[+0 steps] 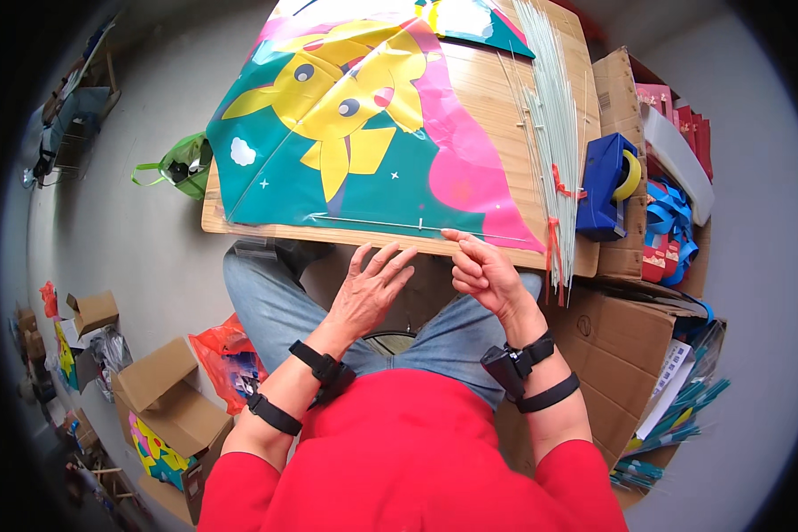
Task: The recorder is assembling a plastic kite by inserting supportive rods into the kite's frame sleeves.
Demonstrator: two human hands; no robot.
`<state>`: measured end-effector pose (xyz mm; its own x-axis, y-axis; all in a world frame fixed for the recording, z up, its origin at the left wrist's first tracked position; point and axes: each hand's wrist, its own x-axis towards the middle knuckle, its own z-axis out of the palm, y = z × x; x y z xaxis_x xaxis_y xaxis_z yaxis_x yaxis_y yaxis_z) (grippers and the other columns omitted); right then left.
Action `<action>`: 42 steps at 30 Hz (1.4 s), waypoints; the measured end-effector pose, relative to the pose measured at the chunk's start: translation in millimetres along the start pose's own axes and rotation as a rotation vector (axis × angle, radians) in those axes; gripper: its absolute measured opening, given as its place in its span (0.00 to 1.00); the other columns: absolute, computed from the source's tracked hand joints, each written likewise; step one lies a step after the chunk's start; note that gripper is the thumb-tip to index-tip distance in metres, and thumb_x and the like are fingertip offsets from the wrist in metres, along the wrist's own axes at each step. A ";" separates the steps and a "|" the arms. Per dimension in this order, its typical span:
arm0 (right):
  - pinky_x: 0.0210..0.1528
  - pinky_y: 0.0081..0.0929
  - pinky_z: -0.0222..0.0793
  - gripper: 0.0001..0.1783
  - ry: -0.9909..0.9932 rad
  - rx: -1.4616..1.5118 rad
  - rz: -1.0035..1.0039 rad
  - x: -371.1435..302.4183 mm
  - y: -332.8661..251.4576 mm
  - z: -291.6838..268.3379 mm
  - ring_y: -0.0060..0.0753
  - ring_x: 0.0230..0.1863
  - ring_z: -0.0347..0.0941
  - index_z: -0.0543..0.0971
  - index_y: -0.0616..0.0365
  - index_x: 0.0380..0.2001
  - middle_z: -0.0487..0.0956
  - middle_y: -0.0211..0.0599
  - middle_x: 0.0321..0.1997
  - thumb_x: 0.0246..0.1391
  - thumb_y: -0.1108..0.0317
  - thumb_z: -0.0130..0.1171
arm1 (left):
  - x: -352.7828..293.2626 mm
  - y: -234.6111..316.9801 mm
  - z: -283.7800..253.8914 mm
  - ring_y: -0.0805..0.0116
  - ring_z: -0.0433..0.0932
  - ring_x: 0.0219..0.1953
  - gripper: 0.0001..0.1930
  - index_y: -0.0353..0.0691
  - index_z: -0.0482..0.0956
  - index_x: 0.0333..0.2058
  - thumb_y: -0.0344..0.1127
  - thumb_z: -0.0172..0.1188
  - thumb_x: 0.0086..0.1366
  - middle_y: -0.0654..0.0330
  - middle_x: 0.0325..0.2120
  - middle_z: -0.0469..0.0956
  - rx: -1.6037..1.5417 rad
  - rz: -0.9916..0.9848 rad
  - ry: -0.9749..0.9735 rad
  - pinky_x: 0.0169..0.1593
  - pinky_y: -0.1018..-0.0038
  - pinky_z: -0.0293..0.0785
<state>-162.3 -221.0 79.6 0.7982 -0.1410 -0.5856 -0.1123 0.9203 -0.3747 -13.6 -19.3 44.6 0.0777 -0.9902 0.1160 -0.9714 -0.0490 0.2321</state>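
Note:
A colourful kite sheet (372, 133) with a yellow cartoon figure on teal and pink lies flat on a wooden board (505, 97) over my lap. A thin pale rod (390, 223) runs along its near edge. My right hand (483, 275) pinches at that near edge by the rod's right end, fingers curled. Beside it, my left hand (368, 293) hovers just below the board's edge, fingers spread and holding nothing.
A bundle of thin pale rods (554, 124) tied with red bands lies along the board's right side. A blue tape dispenser (605, 186) sits on cardboard boxes (621, 346) at right. More boxes (160, 390), a green bag (182, 164) and an orange bag (226, 355) lie on the floor at left.

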 end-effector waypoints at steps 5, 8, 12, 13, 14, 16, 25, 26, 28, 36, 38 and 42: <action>0.15 0.17 0.47 0.16 0.062 -0.115 0.046 15.8 -4.7 -0.8 0.15 0.11 0.50 0.66 0.62 0.57 0.59 0.22 0.13 0.69 0.71 0.39 | 14.7 -0.4 14.9 0.66 0.61 0.68 0.18 0.45 0.78 0.51 0.33 0.56 0.61 0.66 0.65 0.64 0.042 -0.019 0.008 0.71 0.60 0.50; 0.14 0.18 0.47 0.17 0.102 -0.176 0.050 19.5 -8.1 4.7 0.16 0.11 0.50 0.66 0.64 0.58 0.59 0.23 0.13 0.68 0.72 0.39 | 19.5 -0.4 18.2 0.66 0.61 0.68 0.20 0.46 0.75 0.54 0.33 0.55 0.62 0.67 0.65 0.65 0.081 -0.015 -0.002 0.72 0.60 0.49; 0.15 0.19 0.48 0.18 0.130 -0.248 0.030 22.6 -6.9 2.1 0.16 0.11 0.50 0.65 0.65 0.58 0.60 0.23 0.13 0.67 0.73 0.39 | 21.9 0.0 21.7 0.67 0.61 0.68 0.21 0.47 0.72 0.56 0.32 0.55 0.63 0.67 0.65 0.66 0.091 -0.010 0.008 0.72 0.60 0.47; 0.15 0.19 0.48 0.19 0.138 -0.269 0.018 23.2 -6.8 2.3 0.17 0.11 0.51 0.65 0.65 0.58 0.60 0.23 0.14 0.67 0.73 0.40 | 21.6 0.2 22.7 0.67 0.61 0.68 0.21 0.47 0.72 0.56 0.32 0.55 0.63 0.67 0.65 0.66 0.087 -0.009 0.003 0.72 0.60 0.47; 0.15 0.19 0.48 0.19 0.141 -0.265 0.020 23.7 -6.2 3.0 0.17 0.11 0.51 0.65 0.65 0.58 0.60 0.23 0.14 0.67 0.73 0.40 | 21.3 0.5 23.6 0.67 0.61 0.68 0.22 0.47 0.72 0.56 0.32 0.55 0.63 0.67 0.65 0.66 0.081 -0.018 0.003 0.72 0.60 0.48; 0.16 0.18 0.49 0.19 0.158 -0.299 0.016 25.0 -5.5 5.0 0.15 0.11 0.50 0.66 0.65 0.59 0.60 0.21 0.13 0.69 0.73 0.38 | 21.5 1.0 24.1 0.67 0.62 0.68 0.22 0.47 0.72 0.57 0.32 0.55 0.63 0.67 0.65 0.65 0.073 -0.029 0.001 0.72 0.60 0.48; 0.16 0.18 0.49 0.20 0.189 -0.353 0.006 26.2 -2.4 7.2 0.15 0.11 0.51 0.65 0.66 0.60 0.60 0.22 0.14 0.68 0.73 0.39 | 21.1 -0.2 22.9 0.67 0.62 0.67 0.16 0.45 0.76 0.50 0.33 0.57 0.62 0.66 0.66 0.64 0.039 -0.024 -0.004 0.71 0.60 0.51; 0.16 0.18 0.49 0.20 0.189 -0.351 0.007 26.4 -1.8 7.9 0.15 0.11 0.51 0.65 0.66 0.60 0.60 0.22 0.14 0.68 0.73 0.39 | 20.8 -0.3 22.9 0.67 0.61 0.68 0.15 0.45 0.76 0.49 0.33 0.57 0.62 0.66 0.67 0.64 0.036 -0.024 -0.003 0.71 0.59 0.52; 0.16 0.17 0.48 0.20 0.214 -0.369 0.000 26.6 -1.2 9.5 0.15 0.12 0.51 0.65 0.67 0.60 0.61 0.22 0.14 0.67 0.72 0.39 | 20.2 -0.5 23.1 0.66 0.61 0.68 0.14 0.45 0.77 0.47 0.33 0.57 0.62 0.66 0.67 0.63 0.033 -0.024 -0.002 0.71 0.59 0.52; 0.15 0.18 0.49 0.22 0.221 -0.391 -0.014 29.0 1.1 6.5 0.16 0.12 0.52 0.65 0.68 0.60 0.62 0.23 0.14 0.65 0.72 0.41 | 21.9 1.6 23.9 0.65 0.60 0.68 0.12 0.44 0.78 0.43 0.32 0.56 0.60 0.67 0.69 0.60 0.051 -0.026 -0.012 0.72 0.58 0.50; 0.15 0.19 0.49 0.23 0.225 -0.395 -0.019 29.3 1.5 5.7 0.17 0.12 0.52 0.66 0.69 0.60 0.64 0.25 0.15 0.64 0.72 0.42 | 23.0 2.5 23.8 0.65 0.60 0.68 0.12 0.44 0.78 0.43 0.32 0.56 0.59 0.67 0.69 0.59 0.055 -0.027 -0.017 0.72 0.58 0.50; 0.15 0.20 0.50 0.23 0.249 -0.419 -0.024 31.0 5.6 6.6 0.18 0.12 0.53 0.66 0.68 0.60 0.65 0.25 0.15 0.63 0.72 0.42 | 25.6 4.4 22.1 0.65 0.60 0.67 0.13 0.44 0.78 0.42 0.31 0.56 0.56 0.67 0.70 0.58 0.071 -0.035 -0.031 0.73 0.58 0.49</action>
<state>-134.3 -217.8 64.1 0.6431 -0.2906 -0.7085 -0.3648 0.6972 -0.6171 -20.8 -47.7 27.2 0.1058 -0.9912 0.0792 -0.9818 -0.0914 0.1666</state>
